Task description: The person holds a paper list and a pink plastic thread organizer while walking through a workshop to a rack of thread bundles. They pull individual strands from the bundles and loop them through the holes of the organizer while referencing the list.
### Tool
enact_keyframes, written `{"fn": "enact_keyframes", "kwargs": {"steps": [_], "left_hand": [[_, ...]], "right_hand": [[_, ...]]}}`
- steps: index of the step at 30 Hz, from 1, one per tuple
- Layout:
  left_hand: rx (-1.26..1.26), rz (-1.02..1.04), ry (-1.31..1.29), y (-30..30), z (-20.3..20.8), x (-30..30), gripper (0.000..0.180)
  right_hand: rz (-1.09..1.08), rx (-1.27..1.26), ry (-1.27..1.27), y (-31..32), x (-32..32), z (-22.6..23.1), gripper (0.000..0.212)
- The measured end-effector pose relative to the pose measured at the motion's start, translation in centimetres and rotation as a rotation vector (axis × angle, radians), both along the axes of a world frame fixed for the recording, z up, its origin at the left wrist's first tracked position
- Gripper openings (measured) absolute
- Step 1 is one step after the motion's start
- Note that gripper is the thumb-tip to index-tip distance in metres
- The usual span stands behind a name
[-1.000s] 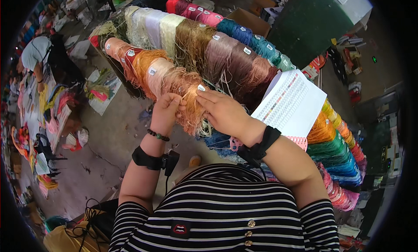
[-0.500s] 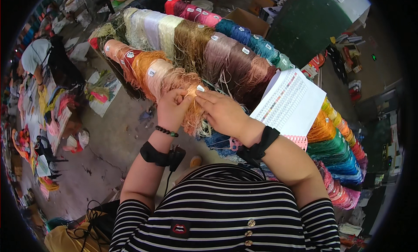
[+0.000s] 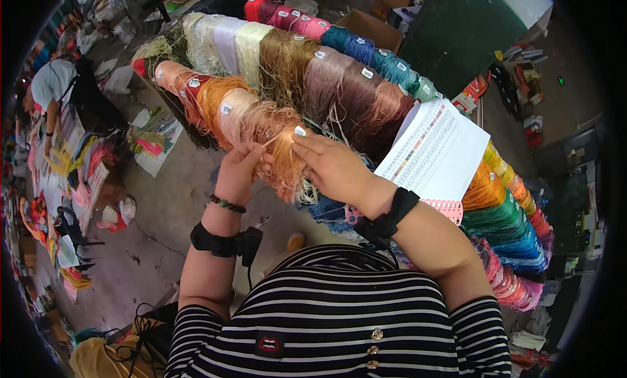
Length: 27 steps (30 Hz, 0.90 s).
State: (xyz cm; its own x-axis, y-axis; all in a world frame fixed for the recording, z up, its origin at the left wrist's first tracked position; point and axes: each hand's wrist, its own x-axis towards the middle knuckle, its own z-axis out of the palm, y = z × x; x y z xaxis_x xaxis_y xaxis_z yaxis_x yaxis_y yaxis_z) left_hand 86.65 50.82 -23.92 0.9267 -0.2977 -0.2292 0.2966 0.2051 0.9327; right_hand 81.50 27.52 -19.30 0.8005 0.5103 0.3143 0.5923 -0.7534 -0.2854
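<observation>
My left hand (image 3: 241, 169) is closed in a pinch on a thin peach thread (image 3: 270, 141), which stretches taut to the hank beside it. That peach-orange thread hank (image 3: 285, 165) hangs loose and frayed over the near rack. On its right side my right hand (image 3: 334, 172) lies with its fingers stretched out, fingertips pressing the strands just below a small white tag (image 3: 300, 131). The thumb is partly hidden under the palm. A pale pink hank (image 3: 236, 115) and an orange hank (image 3: 225, 90) hang to the left.
Behind are rows of brown, mauve (image 3: 326, 77) and teal hanks. A printed chart (image 3: 439, 152) and a pink perforated basket (image 3: 445, 211) lie right of my right arm. A green cabinet (image 3: 450, 38) stands at the back. Far left, a person (image 3: 62, 84) bends over coloured thread bundles.
My left hand has moved left and slightly down, away from the tag, drawing the peach thread out. My right hand stays on the hank. The person at far left has shifted an arm.
</observation>
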Motion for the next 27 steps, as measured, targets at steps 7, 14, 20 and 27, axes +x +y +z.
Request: {"fn": "enact_keyframes", "kwargs": {"steps": [7, 14, 20, 27], "left_hand": [[-0.087, -0.127, 0.227, 0.7, 1.3, -1.8, 0.026], [-0.081, -0.115, 0.242, -0.2, 2.1, -2.5, 0.028], [0.190, -0.020, -0.066, 0.7, -1.2, -2.9, 0.019], [0.003, 0.407, 0.106, 11.7, -2.8, -4.3, 0.013]], "right_hand": [[-0.023, -0.006, 0.007, 0.3, -0.1, 0.0, 0.054], [-0.028, -0.010, -0.010, 0.2, -0.2, -0.2, 0.055], [-0.064, -0.012, -0.005, 2.3, 0.5, 1.4, 0.060], [-0.150, -0.186, -0.030, 2.7, 1.7, 0.8, 0.056]]}}
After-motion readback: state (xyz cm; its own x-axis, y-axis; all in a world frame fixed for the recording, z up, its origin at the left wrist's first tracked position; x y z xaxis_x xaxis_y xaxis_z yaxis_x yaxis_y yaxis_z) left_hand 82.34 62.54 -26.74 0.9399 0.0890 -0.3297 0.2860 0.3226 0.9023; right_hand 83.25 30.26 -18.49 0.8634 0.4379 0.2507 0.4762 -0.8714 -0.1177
